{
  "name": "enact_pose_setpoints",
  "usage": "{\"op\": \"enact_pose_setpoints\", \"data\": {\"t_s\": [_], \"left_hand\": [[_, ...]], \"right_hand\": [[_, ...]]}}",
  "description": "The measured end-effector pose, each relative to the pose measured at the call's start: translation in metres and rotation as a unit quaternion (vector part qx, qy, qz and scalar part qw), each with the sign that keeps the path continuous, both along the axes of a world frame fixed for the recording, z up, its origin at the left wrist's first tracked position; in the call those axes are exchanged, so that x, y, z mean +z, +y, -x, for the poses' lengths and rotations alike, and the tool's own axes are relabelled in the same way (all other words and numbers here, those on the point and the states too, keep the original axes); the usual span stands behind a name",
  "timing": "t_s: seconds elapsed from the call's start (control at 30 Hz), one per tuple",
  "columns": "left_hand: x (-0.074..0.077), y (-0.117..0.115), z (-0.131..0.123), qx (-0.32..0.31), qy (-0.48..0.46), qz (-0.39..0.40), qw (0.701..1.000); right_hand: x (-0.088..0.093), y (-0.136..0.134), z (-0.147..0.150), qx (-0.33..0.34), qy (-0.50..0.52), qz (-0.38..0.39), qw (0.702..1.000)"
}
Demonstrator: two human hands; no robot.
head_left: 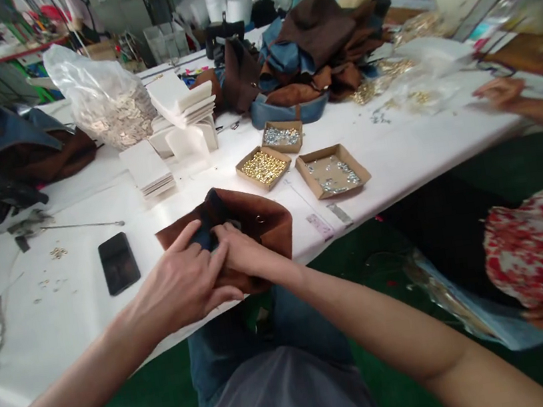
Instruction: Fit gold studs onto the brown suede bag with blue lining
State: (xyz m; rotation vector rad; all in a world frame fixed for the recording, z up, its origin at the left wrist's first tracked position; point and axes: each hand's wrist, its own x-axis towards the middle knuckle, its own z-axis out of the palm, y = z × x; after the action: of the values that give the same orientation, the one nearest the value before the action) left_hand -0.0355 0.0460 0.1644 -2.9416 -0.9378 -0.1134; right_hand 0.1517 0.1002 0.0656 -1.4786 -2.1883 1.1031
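A brown leather bag (275, 230) with a dark blue panel lies at the table's front edge, its mouth facing up. A small round metal ring or snap shows on its inner side. My left hand (181, 280) grips the near left side of the bag, some fingers bent over the blue part, forefinger and thumb stretched towards my other hand. At the bag's mouth, my right hand (242, 251) has its fingers bent down inside and closed on the material. Its fingertips are partly hidden, and whether a small part is between them cannot be seen.
Cardboard trays hold gold studs (262, 167), silver pieces (282, 136) and more silver pieces (335, 174). A phone (119, 262) lies left. Behind are white pads (148, 170), a plastic sack (106, 105) and piled bags (313, 36). A co-worker's hand (501, 92) rests at right.
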Motion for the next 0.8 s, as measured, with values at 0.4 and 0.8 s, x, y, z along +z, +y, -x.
{"op": "enact_pose_setpoints", "data": {"t_s": [0.4,0.8], "left_hand": [[-0.044,-0.022,0.025,0.102,0.096,0.139,0.980],[-0.042,-0.017,0.028,0.089,0.090,0.074,0.989]], "right_hand": [[0.006,-0.013,-0.021,0.047,-0.064,0.027,0.997],[-0.003,-0.008,0.003,0.069,-0.118,-0.067,0.988]]}}
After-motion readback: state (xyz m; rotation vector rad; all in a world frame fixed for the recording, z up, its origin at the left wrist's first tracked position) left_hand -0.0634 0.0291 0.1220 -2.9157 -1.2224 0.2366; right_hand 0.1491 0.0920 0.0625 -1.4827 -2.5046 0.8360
